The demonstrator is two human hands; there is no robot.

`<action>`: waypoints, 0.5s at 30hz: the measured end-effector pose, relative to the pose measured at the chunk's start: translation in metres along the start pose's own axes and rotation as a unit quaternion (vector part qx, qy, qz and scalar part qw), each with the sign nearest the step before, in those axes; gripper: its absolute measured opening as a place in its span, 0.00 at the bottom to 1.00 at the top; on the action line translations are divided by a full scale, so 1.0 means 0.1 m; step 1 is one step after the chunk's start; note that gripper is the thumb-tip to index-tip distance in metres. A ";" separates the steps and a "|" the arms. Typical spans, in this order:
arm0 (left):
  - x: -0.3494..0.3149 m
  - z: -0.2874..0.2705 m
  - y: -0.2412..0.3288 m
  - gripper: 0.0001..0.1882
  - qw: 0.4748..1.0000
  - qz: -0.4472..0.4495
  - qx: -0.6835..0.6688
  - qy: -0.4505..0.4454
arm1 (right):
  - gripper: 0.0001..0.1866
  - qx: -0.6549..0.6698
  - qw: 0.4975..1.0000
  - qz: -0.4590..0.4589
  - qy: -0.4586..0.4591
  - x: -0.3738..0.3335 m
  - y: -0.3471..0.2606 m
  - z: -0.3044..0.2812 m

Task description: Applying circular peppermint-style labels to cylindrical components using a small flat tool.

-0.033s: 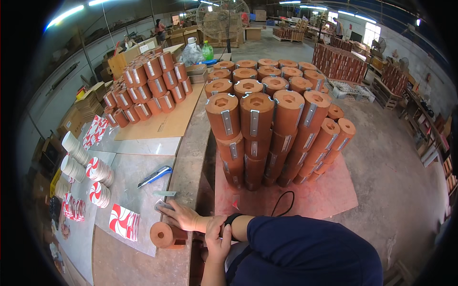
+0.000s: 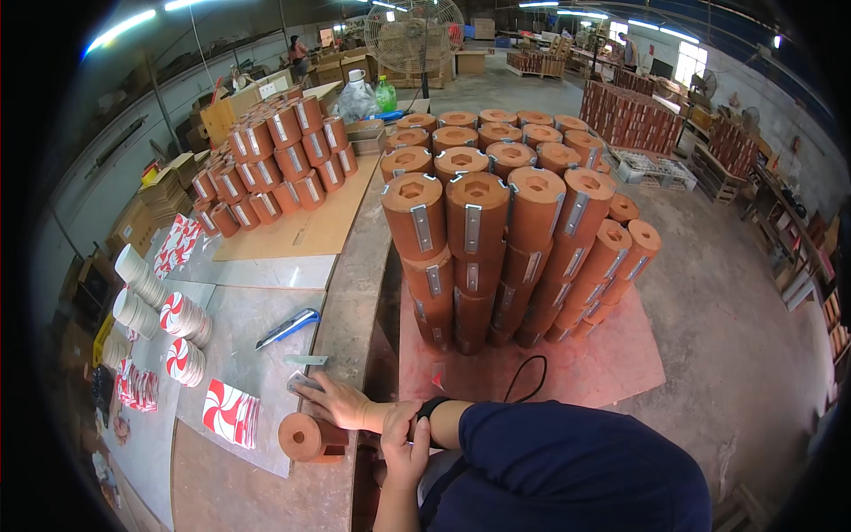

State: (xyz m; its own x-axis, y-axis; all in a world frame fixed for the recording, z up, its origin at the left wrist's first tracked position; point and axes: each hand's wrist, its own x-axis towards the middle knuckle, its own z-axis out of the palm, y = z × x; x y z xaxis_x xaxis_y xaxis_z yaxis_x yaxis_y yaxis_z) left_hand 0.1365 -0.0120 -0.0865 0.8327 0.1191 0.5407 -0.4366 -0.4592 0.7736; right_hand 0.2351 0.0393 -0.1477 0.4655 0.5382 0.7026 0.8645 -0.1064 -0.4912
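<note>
My right hand [image 2: 335,403] reaches across to the table edge, its fingers stretched out and lying over a small metal plate [image 2: 303,381]. My left hand [image 2: 406,443] is closed around my right forearm, next to the black wristband [image 2: 432,407]. Just below the right hand lies a brown cylinder [image 2: 306,438] on its side, with a hole in its end. A thin metal strip [image 2: 306,360] rests above the fingers, and a blue utility knife [image 2: 288,327] lies farther up the table. Left of the cylinder is a stack of red-and-white swirl cards [image 2: 230,413].
Stacks of round discs [image 2: 136,311], some swirl-printed, stand at the left. Brown cylinders with metal strips are piled on a board [image 2: 297,239] farther back. Taller stacks of cylinders [image 2: 479,222] stand on a pinkish board [image 2: 620,363] to the right. A black cable loop [image 2: 529,379] lies there.
</note>
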 end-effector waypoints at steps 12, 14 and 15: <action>0.00 0.00 0.01 0.11 1.000 -0.027 -0.010 -0.004 | 0.27 0.005 1.000 0.005 -0.002 0.01 -0.01 -0.01; -0.01 0.00 0.01 0.11 0.999 -0.030 -0.015 -0.002 | 0.27 0.007 1.000 0.007 -0.003 0.01 -0.01 -0.02; -0.01 0.00 0.01 0.11 0.999 -0.030 -0.013 -0.003 | 0.27 0.008 1.000 0.009 -0.004 0.01 -0.01 -0.01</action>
State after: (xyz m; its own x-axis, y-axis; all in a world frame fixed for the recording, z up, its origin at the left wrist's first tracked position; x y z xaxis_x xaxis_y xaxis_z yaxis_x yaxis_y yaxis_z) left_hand 0.1358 -0.0122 -0.0863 0.8598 0.1394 0.4912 -0.3950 -0.4281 0.8128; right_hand 0.2349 0.0390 -0.1453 0.4798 0.5424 0.6896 0.8524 -0.1022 -0.5127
